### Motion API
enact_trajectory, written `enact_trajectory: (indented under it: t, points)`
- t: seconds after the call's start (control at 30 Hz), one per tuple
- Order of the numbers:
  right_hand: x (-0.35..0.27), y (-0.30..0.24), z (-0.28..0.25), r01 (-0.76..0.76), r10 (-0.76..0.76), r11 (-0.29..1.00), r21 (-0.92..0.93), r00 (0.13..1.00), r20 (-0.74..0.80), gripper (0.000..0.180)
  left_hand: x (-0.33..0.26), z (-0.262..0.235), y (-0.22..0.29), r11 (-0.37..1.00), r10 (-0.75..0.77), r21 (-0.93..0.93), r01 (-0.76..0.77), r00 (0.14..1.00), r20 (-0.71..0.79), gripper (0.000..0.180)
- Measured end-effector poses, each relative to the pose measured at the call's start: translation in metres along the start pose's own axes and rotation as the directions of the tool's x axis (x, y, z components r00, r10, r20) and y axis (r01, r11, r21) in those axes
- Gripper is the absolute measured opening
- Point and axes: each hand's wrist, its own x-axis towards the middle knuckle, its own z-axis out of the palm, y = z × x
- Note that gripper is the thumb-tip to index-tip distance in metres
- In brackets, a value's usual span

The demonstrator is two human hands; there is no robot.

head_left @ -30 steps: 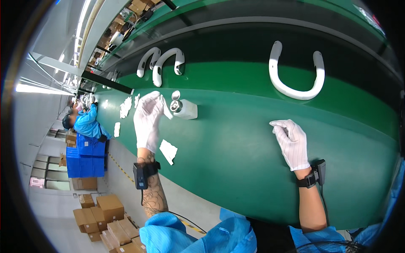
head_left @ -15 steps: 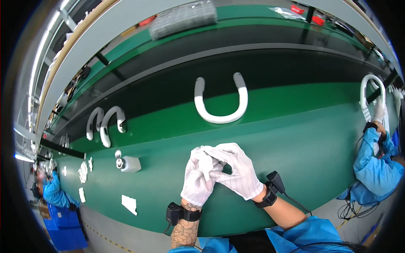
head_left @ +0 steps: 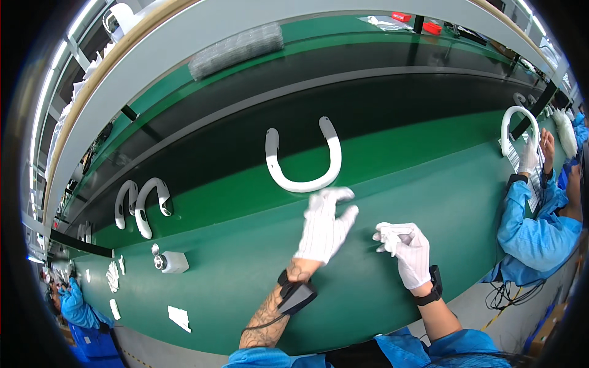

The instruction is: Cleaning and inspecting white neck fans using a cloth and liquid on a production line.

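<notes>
In striped white gloves, both my hands are above the green bench. My left hand [head_left: 323,228] stretches forward with its fingers apart, just short of a white U-shaped neckband [head_left: 305,186] with grey ends. That neckband lies with its curve toward me, and I see no clear contact with it. To the right, my right hand [head_left: 413,256] is closed on a small crumpled white cloth [head_left: 390,241], partly hidden by the fingers.
On the left are a squarish bottle [head_left: 176,262] with a metal top, a white cloth piece [head_left: 180,318] and white gloves [head_left: 112,277]. More neckbands [head_left: 143,208] lie behind them. At right a co-worker's gloved hand [head_left: 529,158] holds another neckband [head_left: 507,130]. A shelf edge [head_left: 144,58] arches above.
My hands were together on the cloth and have parted. The left has moved forward toward the neckband; the right has moved rightward with the cloth. The whole view has shifted slightly.
</notes>
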Motion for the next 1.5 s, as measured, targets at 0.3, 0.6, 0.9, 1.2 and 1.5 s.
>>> enact_trajectory:
  t: [0.3,0.6,0.9,1.2,1.5]
  points:
    - [-0.021,0.020,0.000,0.036,-0.024,0.990,0.136,0.995,-0.095,0.027,0.043,-0.016,-0.082,0.714,0.183,0.680,-0.166,0.982,0.047,0.024]
    - [-0.017,0.009,0.001,-0.067,0.103,0.931,0.358,0.991,-0.083,0.025,-0.117,-0.079,-0.010,0.843,0.166,0.476,-0.249,0.963,0.212,0.036]
    - [0.021,0.018,0.045,0.626,-0.262,0.497,-0.600,0.768,0.584,0.031,-0.197,-0.106,-0.016,0.932,0.055,0.347,-0.103,0.988,0.145,0.040]
    - [0.052,0.049,0.068,0.768,-0.063,0.353,-0.534,0.589,0.806,0.023,-0.219,-0.112,-0.065,0.944,-0.186,0.270,0.187,0.982,-0.031,0.074]
    - [0.059,0.058,0.079,0.804,-0.065,0.280,-0.525,0.561,0.825,0.023,-0.226,-0.111,-0.060,0.881,-0.249,0.394,0.261,0.965,-0.082,0.075]
